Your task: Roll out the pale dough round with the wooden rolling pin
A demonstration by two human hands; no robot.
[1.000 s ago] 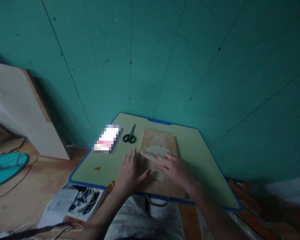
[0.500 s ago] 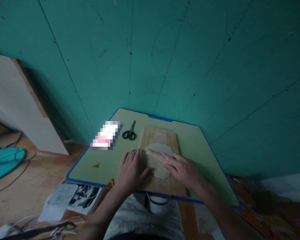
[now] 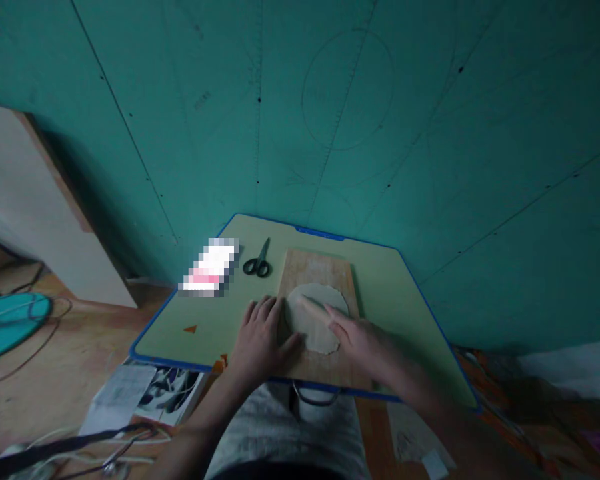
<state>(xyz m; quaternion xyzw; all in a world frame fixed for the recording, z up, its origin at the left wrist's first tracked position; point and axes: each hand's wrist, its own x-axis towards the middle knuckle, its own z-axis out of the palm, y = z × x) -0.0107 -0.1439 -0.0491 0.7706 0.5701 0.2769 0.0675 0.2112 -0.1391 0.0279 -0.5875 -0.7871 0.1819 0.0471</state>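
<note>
A thin, round sheet of pale dough [image 3: 316, 337] with an uneven rim lies flat on a wooden cutting board [image 3: 315, 267]. My right hand [image 3: 357, 337] is closed around the near end of a slim, pale rolling pin [image 3: 314, 308], which slants across the upper part of the sheet. My left hand [image 3: 260, 337] rests at the board's left edge, fingers stretched forward and thumb spread toward the dough's lower left rim. It grips nothing that I can see.
Black-handled scissors [image 3: 258, 264] and a blurred-out phone-like screen [image 3: 211, 268] lie left of the board. The small blue-edged table [image 3: 390, 300] stands against a green wall [image 3: 220, 133]. A small orange scrap [image 3: 191, 329] is at the left.
My right hand has gone from outstretched fingers on the rolling pin to a closed grip on it. My left hand has hardly moved. The camera view shifted slightly.
</note>
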